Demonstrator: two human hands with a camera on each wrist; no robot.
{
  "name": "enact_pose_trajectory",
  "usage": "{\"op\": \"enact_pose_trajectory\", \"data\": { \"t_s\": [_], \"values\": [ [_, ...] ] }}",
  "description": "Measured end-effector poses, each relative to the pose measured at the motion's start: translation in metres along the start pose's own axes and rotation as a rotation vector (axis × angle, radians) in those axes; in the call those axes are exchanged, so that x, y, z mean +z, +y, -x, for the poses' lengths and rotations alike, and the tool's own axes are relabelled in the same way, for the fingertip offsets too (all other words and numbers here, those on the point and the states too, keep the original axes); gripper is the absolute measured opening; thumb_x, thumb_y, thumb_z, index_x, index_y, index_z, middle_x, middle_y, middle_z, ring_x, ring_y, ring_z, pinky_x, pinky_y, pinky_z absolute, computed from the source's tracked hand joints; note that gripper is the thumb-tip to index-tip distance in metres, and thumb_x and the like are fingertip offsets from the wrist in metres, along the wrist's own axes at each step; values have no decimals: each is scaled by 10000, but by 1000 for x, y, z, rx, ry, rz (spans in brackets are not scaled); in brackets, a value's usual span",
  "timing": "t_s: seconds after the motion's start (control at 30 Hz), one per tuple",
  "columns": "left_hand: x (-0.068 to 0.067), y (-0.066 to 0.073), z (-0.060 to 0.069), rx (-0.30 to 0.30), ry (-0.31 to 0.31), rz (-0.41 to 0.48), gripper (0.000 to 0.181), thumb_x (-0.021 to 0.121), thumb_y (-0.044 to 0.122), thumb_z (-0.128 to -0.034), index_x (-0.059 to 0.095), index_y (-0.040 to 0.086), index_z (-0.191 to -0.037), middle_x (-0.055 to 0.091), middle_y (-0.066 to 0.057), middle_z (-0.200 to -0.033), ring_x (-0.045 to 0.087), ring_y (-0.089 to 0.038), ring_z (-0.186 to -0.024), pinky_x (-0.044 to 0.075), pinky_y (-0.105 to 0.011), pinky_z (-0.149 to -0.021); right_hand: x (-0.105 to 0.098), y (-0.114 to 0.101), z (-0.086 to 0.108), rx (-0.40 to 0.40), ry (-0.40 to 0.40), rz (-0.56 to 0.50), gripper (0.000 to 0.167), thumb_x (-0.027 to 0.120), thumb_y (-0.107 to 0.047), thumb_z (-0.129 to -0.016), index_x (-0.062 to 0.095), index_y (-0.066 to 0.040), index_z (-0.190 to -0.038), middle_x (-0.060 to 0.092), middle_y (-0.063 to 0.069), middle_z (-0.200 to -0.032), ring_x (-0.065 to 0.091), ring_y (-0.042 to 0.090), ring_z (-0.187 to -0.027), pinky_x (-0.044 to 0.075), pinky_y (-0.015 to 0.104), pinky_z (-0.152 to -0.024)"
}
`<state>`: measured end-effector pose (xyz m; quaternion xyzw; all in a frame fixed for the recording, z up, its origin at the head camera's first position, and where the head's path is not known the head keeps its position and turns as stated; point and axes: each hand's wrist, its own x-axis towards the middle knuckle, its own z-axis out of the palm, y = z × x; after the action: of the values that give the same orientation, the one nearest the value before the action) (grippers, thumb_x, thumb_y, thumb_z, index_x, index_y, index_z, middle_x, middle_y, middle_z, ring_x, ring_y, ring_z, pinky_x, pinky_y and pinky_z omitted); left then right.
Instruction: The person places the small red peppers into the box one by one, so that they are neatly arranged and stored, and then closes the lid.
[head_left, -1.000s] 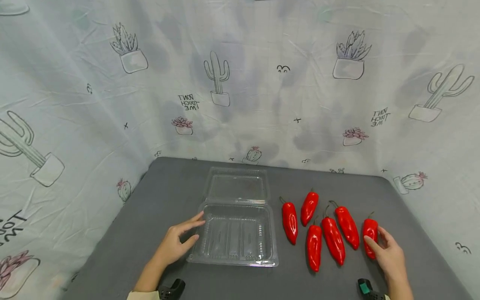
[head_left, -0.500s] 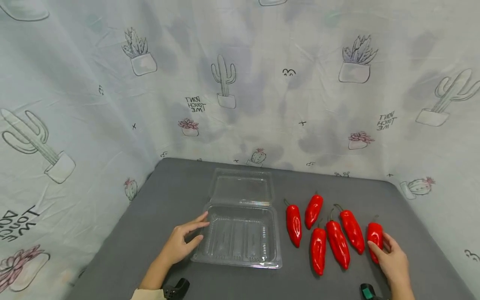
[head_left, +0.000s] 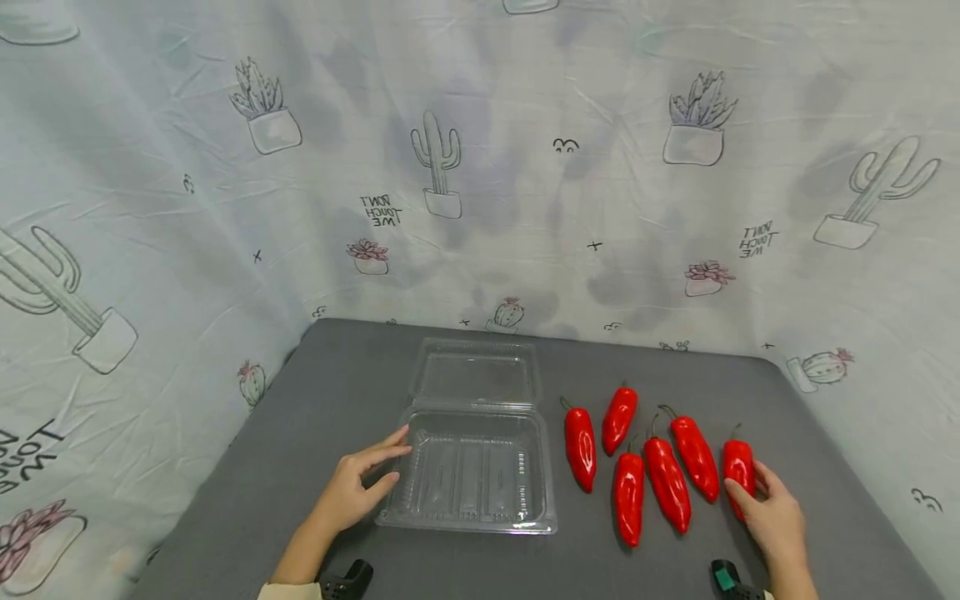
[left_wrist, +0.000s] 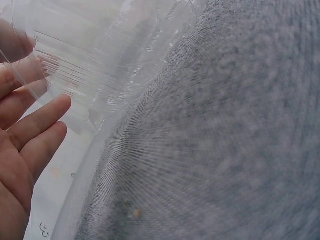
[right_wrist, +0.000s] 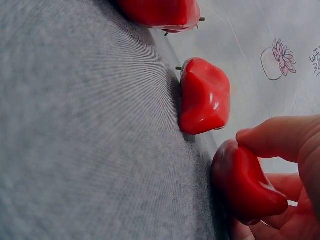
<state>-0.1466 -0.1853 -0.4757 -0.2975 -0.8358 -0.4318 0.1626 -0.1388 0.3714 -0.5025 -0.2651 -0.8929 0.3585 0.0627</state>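
Note:
A clear plastic box lies on the grey table with its lid folded back. My left hand is at the box's left edge, fingers extended and touching its side; the left wrist view shows the fingers against the clear wall. On the right, my right hand holds the rightmost red pepper between thumb and fingers. In the right wrist view the thumb lies on top of that pepper, with other fingers behind it, partly hidden.
Several more red peppers, among them one pepper nearest the box, lie between the box and my right hand. A printed cloth hangs behind the table. Dark wrist devices show at both wrists.
The view has shifted slightly with the head. Both hands stay nearly where they were; the right thumb and fingers remain at the same pepper.

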Motion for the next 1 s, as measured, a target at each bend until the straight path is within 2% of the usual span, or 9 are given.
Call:
{"op": "enact_pose_trajectory", "data": {
  "t_s": [0.13, 0.3, 0.57, 1.0],
  "values": [
    [0, -1, 1, 8, 9, 3, 358, 669, -103, -765, 657, -36, -1117, 549, -295, -1275, 578, -451, -1091, 491, -287, -895, 2, -1, -1, -22, 18, 32, 680, 546, -318, -928, 295, 46, -1444, 408, 376, -1342, 433, 487, -1196, 348, 580, -973],
    [0, 0, 2, 16, 13, 24, 352, 666, -115, -765, 649, -64, -1113, 540, -315, -1271, 568, -465, -1093, 451, -202, -920, 5, 0, -1, -20, 34, 13, 670, 576, -274, -918, 302, 30, -1449, 410, 379, -1339, 418, 480, -1205, 346, 592, -980],
    [0, 0, 1, 32, 11, 33, 358, 666, -122, -761, 645, -71, -1114, 535, -329, -1267, 572, -463, -1087, 441, -194, -921, 4, 1, 1, 13, 61, -27, 621, 568, -203, -915, 325, 14, -1444, 424, 359, -1326, 411, 468, -1194, 349, 609, -975],
    [1, 1, 0, 30, 15, 46, 351, 663, -141, -756, 639, -93, -1102, 533, -344, -1258, 561, -473, -1095, 402, -135, -938, -1, 1, 3, 23, 83, -31, 586, 566, -242, -921, 375, -32, -1434, 449, 350, -1324, 408, 468, -1207, 333, 589, -955]
  ]
}}
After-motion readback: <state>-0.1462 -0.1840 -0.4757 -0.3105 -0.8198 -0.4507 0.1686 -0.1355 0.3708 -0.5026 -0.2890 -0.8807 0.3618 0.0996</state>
